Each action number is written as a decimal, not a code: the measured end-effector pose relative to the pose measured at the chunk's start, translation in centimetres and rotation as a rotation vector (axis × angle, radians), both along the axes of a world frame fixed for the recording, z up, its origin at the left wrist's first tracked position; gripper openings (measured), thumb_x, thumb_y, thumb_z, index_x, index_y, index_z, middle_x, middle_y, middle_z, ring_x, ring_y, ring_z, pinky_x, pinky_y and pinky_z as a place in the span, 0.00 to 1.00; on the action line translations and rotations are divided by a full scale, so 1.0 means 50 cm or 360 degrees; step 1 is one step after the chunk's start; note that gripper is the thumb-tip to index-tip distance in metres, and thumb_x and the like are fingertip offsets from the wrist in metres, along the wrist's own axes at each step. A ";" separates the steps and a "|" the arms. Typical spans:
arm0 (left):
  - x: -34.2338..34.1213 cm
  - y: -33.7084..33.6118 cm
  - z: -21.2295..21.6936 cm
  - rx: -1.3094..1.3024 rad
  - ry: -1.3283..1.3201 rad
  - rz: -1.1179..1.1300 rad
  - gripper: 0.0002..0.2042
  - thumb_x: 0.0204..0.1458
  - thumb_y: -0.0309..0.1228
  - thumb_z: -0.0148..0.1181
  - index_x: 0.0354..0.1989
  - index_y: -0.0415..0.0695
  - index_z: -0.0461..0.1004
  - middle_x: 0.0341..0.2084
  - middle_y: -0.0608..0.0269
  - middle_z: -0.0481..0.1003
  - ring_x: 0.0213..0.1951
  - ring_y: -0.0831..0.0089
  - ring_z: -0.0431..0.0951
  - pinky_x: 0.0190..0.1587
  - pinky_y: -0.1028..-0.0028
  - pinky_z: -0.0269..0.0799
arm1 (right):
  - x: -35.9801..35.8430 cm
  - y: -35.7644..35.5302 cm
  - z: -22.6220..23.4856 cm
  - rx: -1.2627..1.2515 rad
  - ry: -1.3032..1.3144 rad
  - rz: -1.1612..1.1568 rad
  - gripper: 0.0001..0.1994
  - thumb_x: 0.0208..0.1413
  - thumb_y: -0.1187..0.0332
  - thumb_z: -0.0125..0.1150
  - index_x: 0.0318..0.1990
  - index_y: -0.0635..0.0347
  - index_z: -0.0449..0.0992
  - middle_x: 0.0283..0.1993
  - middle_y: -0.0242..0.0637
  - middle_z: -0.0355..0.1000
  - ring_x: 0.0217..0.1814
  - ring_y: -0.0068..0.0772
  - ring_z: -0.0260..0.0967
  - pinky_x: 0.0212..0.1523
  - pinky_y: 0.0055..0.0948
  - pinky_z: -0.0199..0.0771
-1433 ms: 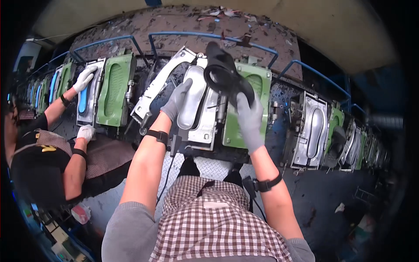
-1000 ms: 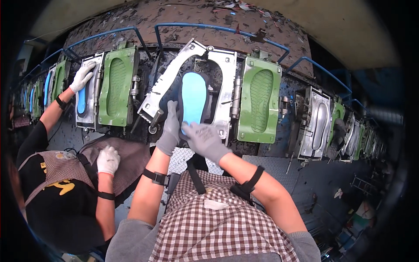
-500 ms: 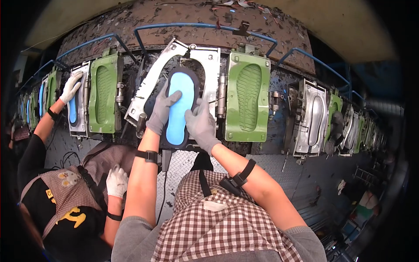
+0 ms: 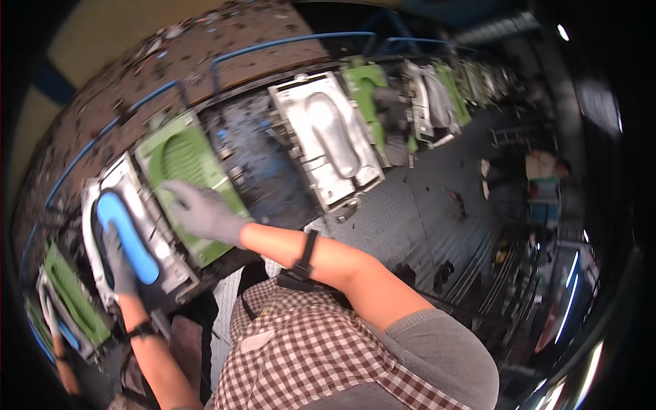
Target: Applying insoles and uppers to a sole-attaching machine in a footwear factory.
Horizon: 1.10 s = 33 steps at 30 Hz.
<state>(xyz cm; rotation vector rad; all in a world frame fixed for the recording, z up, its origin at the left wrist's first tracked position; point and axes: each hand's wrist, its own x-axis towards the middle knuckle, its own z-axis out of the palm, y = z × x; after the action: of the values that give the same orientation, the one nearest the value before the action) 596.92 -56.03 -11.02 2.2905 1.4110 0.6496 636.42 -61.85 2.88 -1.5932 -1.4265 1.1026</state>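
A shoe sole with a bright blue top [image 4: 130, 236] and dark rim lies within the open silver frame of a mould [image 4: 143, 198] at the left. My left hand [image 4: 121, 263], in a grey glove, grips the sole's near left edge; some of its fingers are hidden. My right hand [image 4: 203, 213], also gloved in grey, hangs over the green mould half [image 4: 188, 167] just right of it. Its fingers are apart, slightly blurred, and hold nothing. The green half has a ribbed, sole-shaped hollow.
Right of the green half stands another silver mould [image 4: 331, 137] with a sole-shaped form, and more moulds run back to the right. A blue rail [image 4: 294, 42] lines the bench's far side. At the lower left a co-worker's gloved hand [image 4: 49, 307] rests by another mould.
The view has swung to the right, so the moulds sit further left. My right hand has come off the sole and moved over the green half. My left hand remains on the sole.
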 end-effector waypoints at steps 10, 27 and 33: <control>0.929 -0.282 0.366 -0.0668 -0.0748 -0.0211 0.17 0.60 0.28 0.60 0.56 0.38 0.77 0.57 0.53 0.77 0.59 0.62 0.76 0.63 0.63 0.68 | 0.936 -0.405 -0.136 -0.0308 -0.1560 -0.2645 0.30 0.55 0.65 0.67 0.64 0.68 0.69 0.52 0.51 0.78 0.54 0.44 0.77 0.58 0.37 0.74; 0.983 -0.356 0.244 -0.0560 0.0782 -0.0904 0.09 0.53 0.28 0.59 0.40 0.44 0.82 0.46 0.60 0.78 0.53 0.58 0.75 0.53 0.61 0.72 | 0.979 -0.423 0.060 0.0208 0.0013 -0.1269 0.20 0.59 0.71 0.68 0.57 0.70 0.74 0.52 0.36 0.74 0.52 0.25 0.70 0.58 0.29 0.71; 1.188 -0.268 0.249 -0.1038 -0.0591 0.0344 0.27 0.58 0.37 0.64 0.64 0.36 0.70 0.52 0.49 0.79 0.58 0.64 0.76 0.61 0.67 0.69 | 0.937 -0.362 0.081 0.0216 0.0245 -0.1067 0.22 0.61 0.71 0.67 0.60 0.69 0.72 0.54 0.36 0.73 0.54 0.25 0.70 0.58 0.28 0.71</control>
<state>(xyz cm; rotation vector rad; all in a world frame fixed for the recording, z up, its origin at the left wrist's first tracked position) 656.30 -69.43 1.41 1.4490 1.4257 0.5348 683.30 -79.96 6.95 -1.6632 -0.7494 0.6911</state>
